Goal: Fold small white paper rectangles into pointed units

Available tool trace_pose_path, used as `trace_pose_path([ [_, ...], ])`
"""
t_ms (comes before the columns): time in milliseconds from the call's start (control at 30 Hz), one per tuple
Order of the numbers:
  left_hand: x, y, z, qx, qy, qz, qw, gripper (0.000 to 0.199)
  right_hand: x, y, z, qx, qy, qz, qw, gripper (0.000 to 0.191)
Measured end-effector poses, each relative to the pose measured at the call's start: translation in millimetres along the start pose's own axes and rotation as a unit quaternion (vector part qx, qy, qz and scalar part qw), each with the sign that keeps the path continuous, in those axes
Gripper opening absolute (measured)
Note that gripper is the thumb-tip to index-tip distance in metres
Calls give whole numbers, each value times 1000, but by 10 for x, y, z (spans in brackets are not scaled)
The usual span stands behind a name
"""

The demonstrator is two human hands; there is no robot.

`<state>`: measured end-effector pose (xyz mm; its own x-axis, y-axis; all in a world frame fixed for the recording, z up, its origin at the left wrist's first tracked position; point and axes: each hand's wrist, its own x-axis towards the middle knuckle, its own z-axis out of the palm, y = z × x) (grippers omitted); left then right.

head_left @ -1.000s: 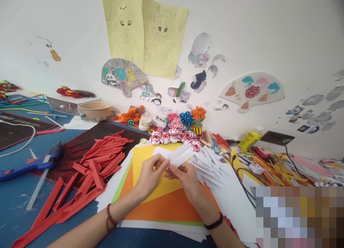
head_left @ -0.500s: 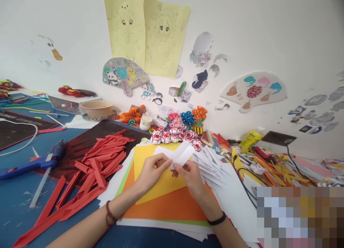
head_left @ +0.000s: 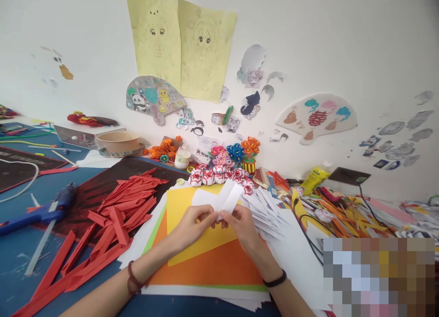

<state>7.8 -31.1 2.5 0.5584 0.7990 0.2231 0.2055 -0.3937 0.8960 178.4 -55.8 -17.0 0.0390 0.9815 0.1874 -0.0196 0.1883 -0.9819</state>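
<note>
A creased white paper strip (head_left: 229, 196) is pinched between both hands over a stack of coloured sheets. My left hand (head_left: 197, 225) grips its lower left corner, fingers curled in. My right hand (head_left: 243, 226) holds the lower right side, thumb pressed close to the left thumb. Beneath lie a yellow sheet (head_left: 192, 246) and an orange sheet (head_left: 206, 271). Another white piece of paper shows just behind the fingers. To the right of the right hand is a heap of folded white strips (head_left: 265, 212).
Folded red paper strips (head_left: 116, 223) are piled at left beside a blue glue gun (head_left: 51, 210). Red-and-white folded paper pieces (head_left: 219, 175) and craft flowers (head_left: 236, 152) line the wall. Black cables (head_left: 305, 225) and yellow strips (head_left: 356, 216) lie at right.
Both hands have drawn together, so the thumbs now meet at the bottom edge of the white strip. The hands sit slightly lower, and the view has shifted a little.
</note>
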Motion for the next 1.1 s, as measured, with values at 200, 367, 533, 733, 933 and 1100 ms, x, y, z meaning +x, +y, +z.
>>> trace_pose_path([
  [200,-39,24,6,-27,1,14,1000,39,-24,-34,21,-11,6,-8,1000,21],
  [367,-37,-5,17,-33,16,19,999,39,-45,-83,56,-15,19,-18,1000,23],
  [533,-8,-44,23,-52,28,26,998,37,-20,-58,21,-11,23,-10,1000,25],
  [733,-30,-3,9,-49,70,28,996,33,-13,-80,19,12,-23,-5,1000,27],
  [933,-5,-51,7,-20,70,7,997,35,-12,-69,0,-3,-35,-5,999,29],
  [1100,-12,-44,10,1,77,11,997,31,-14,-47,-22,3,-36,13,999,30],
])
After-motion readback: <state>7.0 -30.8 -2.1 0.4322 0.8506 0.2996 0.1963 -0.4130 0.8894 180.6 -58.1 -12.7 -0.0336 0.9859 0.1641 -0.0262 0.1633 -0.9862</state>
